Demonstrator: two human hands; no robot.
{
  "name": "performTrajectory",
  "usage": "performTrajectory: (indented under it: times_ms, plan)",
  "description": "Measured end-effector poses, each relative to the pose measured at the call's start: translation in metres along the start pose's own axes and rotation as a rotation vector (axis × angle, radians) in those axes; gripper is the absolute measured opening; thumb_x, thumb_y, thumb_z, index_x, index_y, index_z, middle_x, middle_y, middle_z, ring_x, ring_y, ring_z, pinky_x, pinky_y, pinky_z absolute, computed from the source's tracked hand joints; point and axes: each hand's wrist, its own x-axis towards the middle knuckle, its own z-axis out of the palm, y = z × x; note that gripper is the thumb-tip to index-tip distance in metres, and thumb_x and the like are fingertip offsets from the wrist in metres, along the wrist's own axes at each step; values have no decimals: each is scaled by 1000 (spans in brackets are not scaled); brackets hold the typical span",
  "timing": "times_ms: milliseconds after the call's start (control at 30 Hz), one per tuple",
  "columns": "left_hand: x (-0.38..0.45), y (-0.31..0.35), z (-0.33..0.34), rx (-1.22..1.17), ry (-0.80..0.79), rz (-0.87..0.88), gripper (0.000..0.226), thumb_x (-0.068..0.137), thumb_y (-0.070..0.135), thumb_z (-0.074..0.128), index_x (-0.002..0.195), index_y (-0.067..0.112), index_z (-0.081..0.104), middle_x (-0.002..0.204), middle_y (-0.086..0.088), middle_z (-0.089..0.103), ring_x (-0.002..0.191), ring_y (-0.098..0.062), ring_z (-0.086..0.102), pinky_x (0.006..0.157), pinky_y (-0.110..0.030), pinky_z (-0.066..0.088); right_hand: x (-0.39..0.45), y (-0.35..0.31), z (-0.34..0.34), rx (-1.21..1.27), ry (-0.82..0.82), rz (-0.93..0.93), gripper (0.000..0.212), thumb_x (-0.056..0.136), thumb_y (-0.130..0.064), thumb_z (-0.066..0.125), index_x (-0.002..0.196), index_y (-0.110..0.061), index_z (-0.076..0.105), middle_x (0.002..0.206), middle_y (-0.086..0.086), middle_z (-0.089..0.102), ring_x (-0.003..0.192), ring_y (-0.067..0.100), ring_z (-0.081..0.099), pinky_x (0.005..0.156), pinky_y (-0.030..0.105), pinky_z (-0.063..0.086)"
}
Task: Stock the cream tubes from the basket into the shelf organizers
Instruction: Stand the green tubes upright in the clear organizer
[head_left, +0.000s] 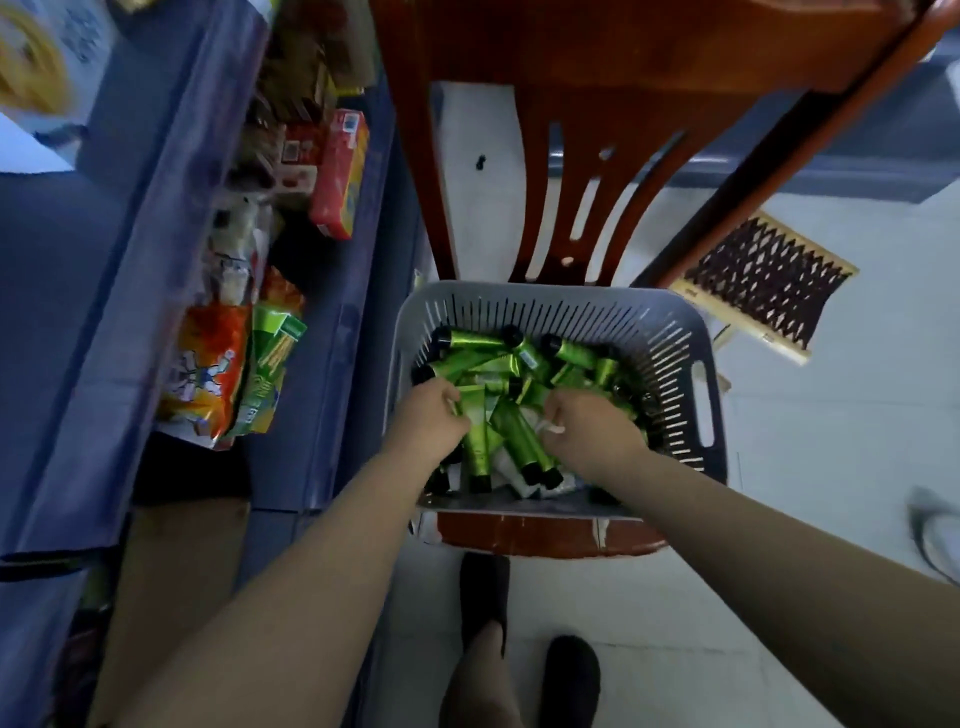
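On the seat of a wooden chair (571, 171) stands a grey slatted basket (670, 353) heaped with green cream tubes (483, 358), black-capped. Both hands are lowered into the heap. Left hand (428, 415): fingers curled around a green tube (475, 436) lying cap toward the viewer. Right hand (592, 428): fingers curled down among the tubes; whether they hold one cannot be told. At left, blue shelves (130, 218) carry snack packets (213, 369). Tiled floor (831, 441) lies below.
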Motion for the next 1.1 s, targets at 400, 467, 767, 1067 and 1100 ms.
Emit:
performTrajectory:
  times_ms: [400,467,767,1067,1100]
  plan:
    - [80,-46,84,-51,-80,-244,35,81,14,65,114,5,56,115,-14,60,104,-29,57,76,-27,42,88,28,110,-60,-182,300,41,86,-8,57,125,-5,43,127,16,51,116,33,52,85,38,46]
    - [85,-51,89,-37,-88,-246,16,80,17,67,93,10,61,99,-9,62,93,-26,58,73,-27,42,96,28,117,-89,-186,352,40,89,-11,54,127,-4,43,129,14,51,117,31,53,86,38,46]
    - [94,-47,113,333,-177,-177,33,86,25,59,117,14,53,119,-6,59,109,-27,56,81,-31,42,112,34,125,-59,-245,416,51,85,-16,58,130,-2,41,139,16,41,123,31,47,91,37,44]
    - [94,-48,123,288,-200,-145,42,86,38,61,119,16,47,122,-7,57,112,-30,55,91,-37,45,107,51,125,205,-257,474,77,80,-30,69,138,4,33,128,19,52,115,30,55,89,35,49]
    - [93,-48,123,279,-198,-130,44,85,39,62,119,16,46,121,-8,57,111,-30,55,91,-38,46,107,52,125,241,-267,479,81,79,-32,70,140,2,31,131,20,50,117,30,54,91,36,50]
